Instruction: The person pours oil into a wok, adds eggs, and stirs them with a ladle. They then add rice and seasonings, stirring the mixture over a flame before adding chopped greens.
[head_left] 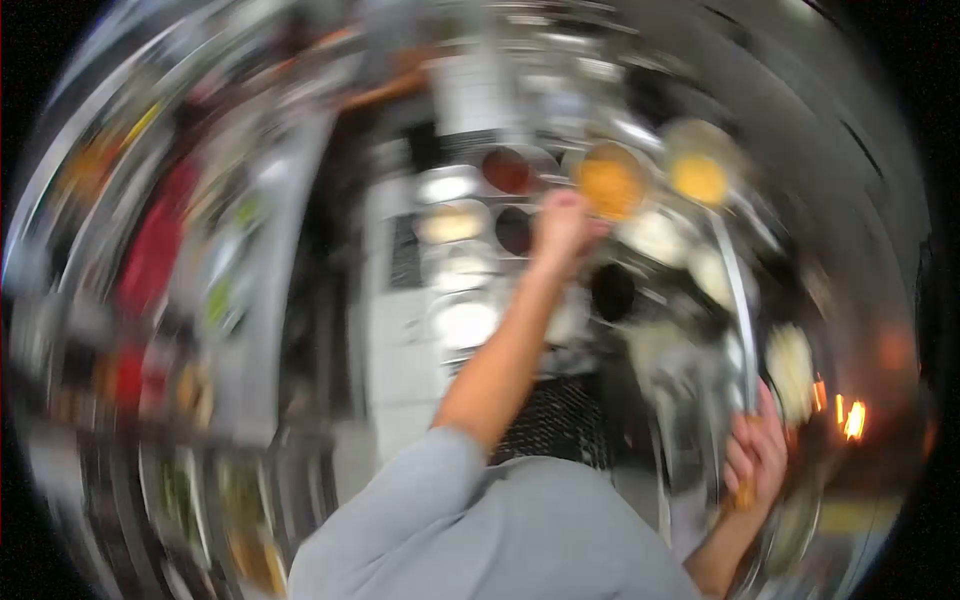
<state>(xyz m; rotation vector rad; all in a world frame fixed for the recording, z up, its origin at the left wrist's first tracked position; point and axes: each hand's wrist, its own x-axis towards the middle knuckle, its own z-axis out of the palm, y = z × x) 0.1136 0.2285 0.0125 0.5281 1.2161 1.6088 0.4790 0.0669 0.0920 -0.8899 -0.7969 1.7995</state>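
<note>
My right hand [758, 450] is wrapped round the wooden handle of a long ladle [741, 310]. Its metal shaft reaches up to a round yellow patch [700, 179]; blur hides whether that is the ladle's bowl or a container behind it. My left hand [563, 228] is stretched forward over the containers, fingers closed. Anything it grips is too smeared to make out. Just right of it is a round container of orange-yellow food [610, 182]. Left of it are a container with dark red contents [508, 170] and a dark one [514, 230].
Several white-filled round tubs [465, 322] line the counter at left. A flame [854, 420] burns at right, beside pale food [790, 375]. A black grate [555, 415] lies before my body. Another person's arm [390, 88] shows at the top. A steel counter [265, 300] runs along the left.
</note>
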